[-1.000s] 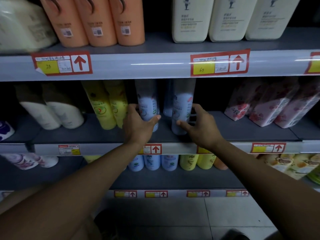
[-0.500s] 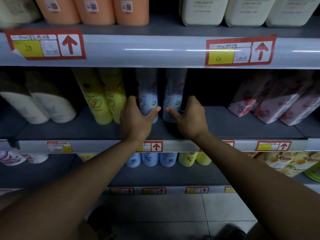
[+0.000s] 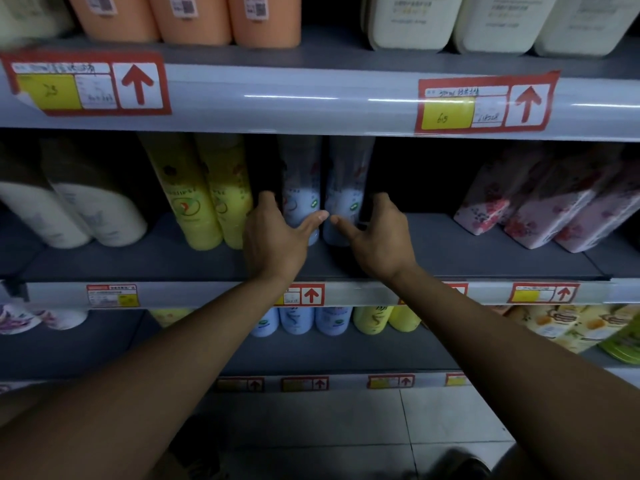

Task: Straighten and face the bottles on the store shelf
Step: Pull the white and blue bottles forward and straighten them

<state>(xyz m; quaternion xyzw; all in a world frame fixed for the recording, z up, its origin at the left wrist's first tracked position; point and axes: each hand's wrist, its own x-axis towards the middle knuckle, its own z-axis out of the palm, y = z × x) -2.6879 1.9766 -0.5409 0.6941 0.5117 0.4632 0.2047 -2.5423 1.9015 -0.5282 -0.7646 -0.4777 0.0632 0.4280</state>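
Two pale blue bottles stand side by side on the middle shelf (image 3: pixel 485 261). My left hand (image 3: pixel 277 237) grips the left blue bottle (image 3: pixel 299 188), thumb across its front and fingers round its left side. My right hand (image 3: pixel 379 240) grips the right blue bottle (image 3: pixel 346 187), thumb across its front and fingers round its right side. Both labels face outward. The bottles' bases are hidden behind my hands.
Two yellow bottles (image 3: pixel 201 199) stand just left of my left hand, white bottles (image 3: pixel 79 213) further left. Pink floral packs (image 3: pixel 540 206) lean at the right, beyond a dark gap. Orange bottles (image 3: pixel 194 19) and cream bottles (image 3: pixel 450 19) fill the shelf above. More bottles (image 3: pixel 329 320) line the shelf below.
The right blue bottle has moved left and back, closing the gap to the left one. My right hand went with it; my thumbs now nearly meet. The view shifted down slightly.
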